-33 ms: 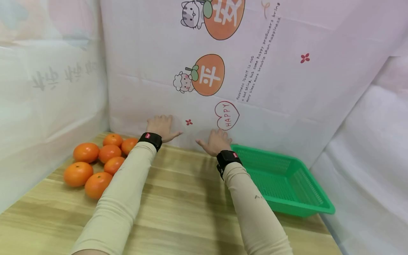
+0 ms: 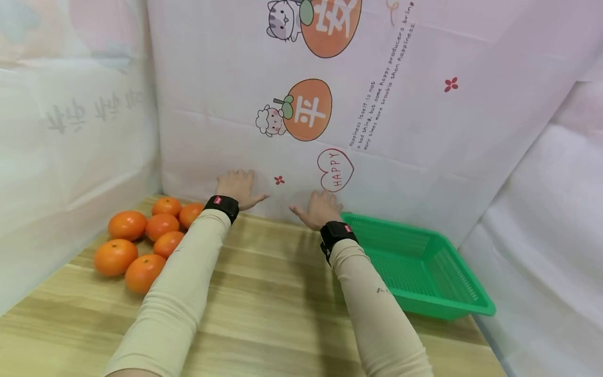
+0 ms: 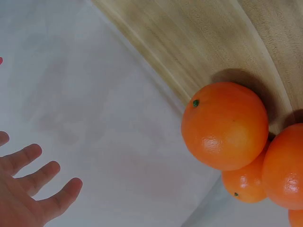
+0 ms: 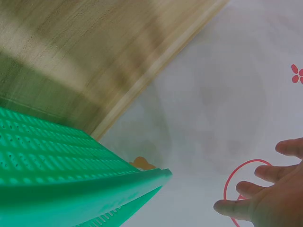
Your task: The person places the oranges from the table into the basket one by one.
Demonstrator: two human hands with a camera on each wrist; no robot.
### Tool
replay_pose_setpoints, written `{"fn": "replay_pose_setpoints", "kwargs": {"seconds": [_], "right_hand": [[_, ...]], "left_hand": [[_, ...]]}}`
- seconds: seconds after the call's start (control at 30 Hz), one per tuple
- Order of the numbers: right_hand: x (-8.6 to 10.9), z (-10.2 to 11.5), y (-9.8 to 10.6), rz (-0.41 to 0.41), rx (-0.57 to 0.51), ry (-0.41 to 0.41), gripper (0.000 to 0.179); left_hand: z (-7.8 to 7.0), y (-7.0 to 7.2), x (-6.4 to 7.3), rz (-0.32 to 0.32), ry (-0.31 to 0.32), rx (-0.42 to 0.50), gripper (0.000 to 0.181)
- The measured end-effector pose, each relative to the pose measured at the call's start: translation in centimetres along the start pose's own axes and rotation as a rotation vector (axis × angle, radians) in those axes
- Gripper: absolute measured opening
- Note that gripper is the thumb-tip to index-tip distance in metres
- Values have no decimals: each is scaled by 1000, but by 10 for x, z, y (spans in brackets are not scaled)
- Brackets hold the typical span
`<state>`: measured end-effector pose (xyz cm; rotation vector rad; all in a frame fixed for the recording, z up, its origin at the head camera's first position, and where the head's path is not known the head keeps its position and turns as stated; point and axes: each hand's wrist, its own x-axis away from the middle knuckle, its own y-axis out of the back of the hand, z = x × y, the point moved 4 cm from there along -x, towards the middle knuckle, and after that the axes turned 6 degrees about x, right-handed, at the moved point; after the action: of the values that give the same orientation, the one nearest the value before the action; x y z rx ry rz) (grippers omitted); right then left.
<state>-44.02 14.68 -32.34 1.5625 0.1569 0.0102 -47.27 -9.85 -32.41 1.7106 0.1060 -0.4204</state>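
Observation:
My left hand is held out near the back cloth with its fingers spread and nothing in it. To its left lies a cluster of several oranges, the nearest partly hidden by my left sleeve. In the left wrist view, one orange with a small green stem end sits apart from the fingers. My right hand, likewise spread and holding nothing, is beside the far left corner of a green plastic basket. The basket's perforated inside shows no fruit. Whether either hand touches the cloth I cannot tell.
A wooden tabletop extends between the oranges and the basket. White printed cloth stands upright along the back, with more cloth on the left and right sides. The basket overhangs the table's right edge slightly.

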Motion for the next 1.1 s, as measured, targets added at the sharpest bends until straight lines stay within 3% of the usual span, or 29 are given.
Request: {"fn": "replay_pose_setpoints", "kwargs": {"seconds": [0.17,0.33,0.73,1.1], "right_hand": [[-2,0,-7,-5,-1,-22,101],[0,2,-14,24,-10,-32,102],[-1,0,-15,39,-9,-22,98],[-3,-4,-15,48,8,-2,89]], "left_hand": [[0,-2,6,8,15,18,96],[0,-9,12,55,35,43,95],[2,-15,7,56,56,102,96],[-19,-9,5,106,89,241,97]]}}
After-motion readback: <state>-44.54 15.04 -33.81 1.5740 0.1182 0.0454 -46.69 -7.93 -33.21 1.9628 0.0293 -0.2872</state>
